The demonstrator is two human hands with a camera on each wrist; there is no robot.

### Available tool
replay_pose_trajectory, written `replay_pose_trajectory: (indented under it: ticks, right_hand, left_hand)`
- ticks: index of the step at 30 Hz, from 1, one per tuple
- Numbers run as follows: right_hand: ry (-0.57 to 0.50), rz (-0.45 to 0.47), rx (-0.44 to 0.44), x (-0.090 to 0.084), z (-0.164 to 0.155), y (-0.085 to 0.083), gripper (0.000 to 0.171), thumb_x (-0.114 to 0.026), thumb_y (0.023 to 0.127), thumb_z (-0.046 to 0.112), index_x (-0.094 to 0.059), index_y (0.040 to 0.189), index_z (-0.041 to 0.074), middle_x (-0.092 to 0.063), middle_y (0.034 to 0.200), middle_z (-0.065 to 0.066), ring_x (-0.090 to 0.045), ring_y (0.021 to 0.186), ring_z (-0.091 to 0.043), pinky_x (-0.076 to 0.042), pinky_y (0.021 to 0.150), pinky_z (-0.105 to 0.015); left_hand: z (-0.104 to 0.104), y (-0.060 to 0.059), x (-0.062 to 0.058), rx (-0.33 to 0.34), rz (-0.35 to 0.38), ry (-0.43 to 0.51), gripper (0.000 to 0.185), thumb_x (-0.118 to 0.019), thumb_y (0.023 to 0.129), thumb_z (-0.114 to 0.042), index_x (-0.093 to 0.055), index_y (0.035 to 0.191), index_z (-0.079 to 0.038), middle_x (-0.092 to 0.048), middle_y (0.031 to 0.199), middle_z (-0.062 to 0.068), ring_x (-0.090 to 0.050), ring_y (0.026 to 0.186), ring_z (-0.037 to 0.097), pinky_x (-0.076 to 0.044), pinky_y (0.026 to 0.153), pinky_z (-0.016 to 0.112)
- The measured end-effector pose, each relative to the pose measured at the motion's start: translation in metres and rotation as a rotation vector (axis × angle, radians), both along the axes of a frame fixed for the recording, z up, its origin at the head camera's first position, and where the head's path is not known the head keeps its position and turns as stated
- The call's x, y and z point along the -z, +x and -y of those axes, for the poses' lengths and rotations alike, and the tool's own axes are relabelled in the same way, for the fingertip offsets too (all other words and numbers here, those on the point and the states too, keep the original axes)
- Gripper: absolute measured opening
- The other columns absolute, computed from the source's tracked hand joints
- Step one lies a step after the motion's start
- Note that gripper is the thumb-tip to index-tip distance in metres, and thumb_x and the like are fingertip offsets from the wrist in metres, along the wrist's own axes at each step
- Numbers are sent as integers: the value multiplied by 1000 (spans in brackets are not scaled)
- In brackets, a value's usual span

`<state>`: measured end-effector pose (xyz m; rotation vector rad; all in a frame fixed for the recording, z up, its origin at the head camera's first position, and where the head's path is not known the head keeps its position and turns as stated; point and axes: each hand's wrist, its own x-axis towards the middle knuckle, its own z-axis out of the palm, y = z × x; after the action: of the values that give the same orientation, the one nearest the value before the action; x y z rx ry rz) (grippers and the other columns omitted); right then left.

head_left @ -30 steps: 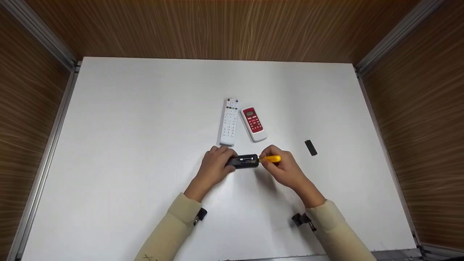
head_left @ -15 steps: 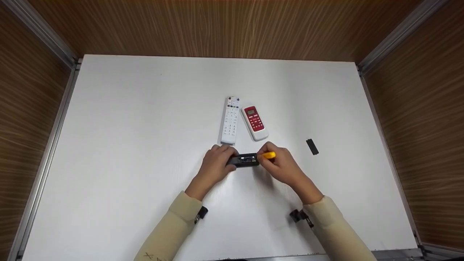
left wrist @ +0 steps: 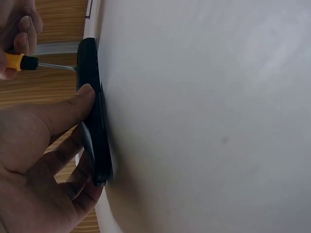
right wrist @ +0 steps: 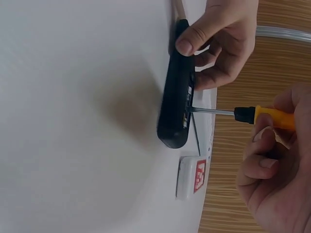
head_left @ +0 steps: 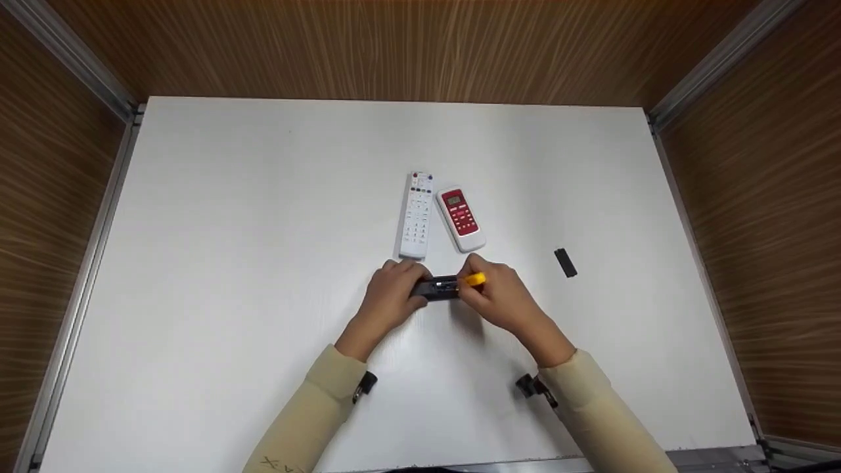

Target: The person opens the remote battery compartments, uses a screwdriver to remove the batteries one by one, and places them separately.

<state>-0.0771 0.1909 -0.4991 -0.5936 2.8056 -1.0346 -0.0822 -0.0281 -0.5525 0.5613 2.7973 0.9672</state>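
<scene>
A black remote (head_left: 439, 288) (left wrist: 93, 131) (right wrist: 176, 92) lies back-up on the white table (head_left: 263, 263), its battery bay uncovered. My left hand (head_left: 392, 294) (left wrist: 43, 160) grips its left end, thumb on the near edge. My right hand (head_left: 497, 299) (right wrist: 272, 170) holds a yellow-handled screwdriver (head_left: 474, 280) (right wrist: 252, 114) (left wrist: 24, 61). The metal tip sits in the open bay near the remote's right end.
A long white remote (head_left: 416, 215) and a short red-and-white remote (head_left: 460, 218) (right wrist: 193, 177) lie just beyond the hands. A small black battery cover (head_left: 565, 262) rests to the right. Wooden walls enclose the table on three sides.
My right hand has slid left with the screwdriver, so less of the yellow handle shows and its tip has gone further into the bay. The left hand and remote have barely moved.
</scene>
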Motion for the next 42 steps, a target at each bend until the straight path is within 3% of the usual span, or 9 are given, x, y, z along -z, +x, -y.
replay_pose_trajectory:
  ticks: [11, 17, 24, 27, 33, 42]
  right_hand:
    - [59, -204, -21, 16, 6, 20, 11, -63, 86, 13, -53, 86, 16, -50, 68, 7, -46, 59, -10, -36, 53, -25]
    - [79, -257, -30, 30, 0, 38, 14, -66, 83, 12, -55, 90, 15, -54, 71, 7, -48, 60, -10, -40, 55, -26]
    - [-151, -172, 93, 30, -18, 36, 12, -71, 82, 7, -65, 89, 15, -71, 81, 4, -54, 65, -8, -45, 58, -24]
    - [-180, -118, 128, 22, -25, 29, 9, -70, 83, 7, -69, 87, 15, -73, 83, 4, -54, 63, -9, -45, 56, -24]
    - [-112, 36, 123, 4, -28, 13, 3, -70, 85, 14, -71, 87, 12, -73, 83, 5, -55, 64, -12, -46, 56, -24]
    - [90, 134, 53, -23, -8, -12, 5, -67, 85, 17, -69, 85, 12, -64, 71, 1, -54, 61, -16, -47, 55, -29]
  left_hand:
    - [1, 0, 0, -7, -9, -1, 35, -84, 78, -16, -68, 109, -18, -68, 109, -3, -56, 97, 22, -45, 85, 39]
    - [2, 0, 2, 7, -36, 6, 35, -84, 78, -19, -68, 110, -17, -68, 110, -2, -57, 98, 24, -46, 86, 41]
    - [2, 0, 1, 12, -36, 18, 35, -83, 79, -20, -68, 110, -16, -68, 111, -1, -58, 99, 26, -46, 86, 42]
    - [1, 0, 0, 5, 0, 18, 35, -83, 80, -20, -68, 111, -17, -68, 112, -2, -57, 101, 23, -46, 89, 41]
    - [0, 0, 0, -3, 37, 22, 36, -83, 80, -21, -67, 112, -19, -67, 113, -4, -56, 104, 21, -44, 92, 39]
    - [2, 2, 0, -4, 27, 40, 36, -83, 79, -21, -68, 111, -19, -67, 112, -4, -55, 101, 21, -44, 89, 39]
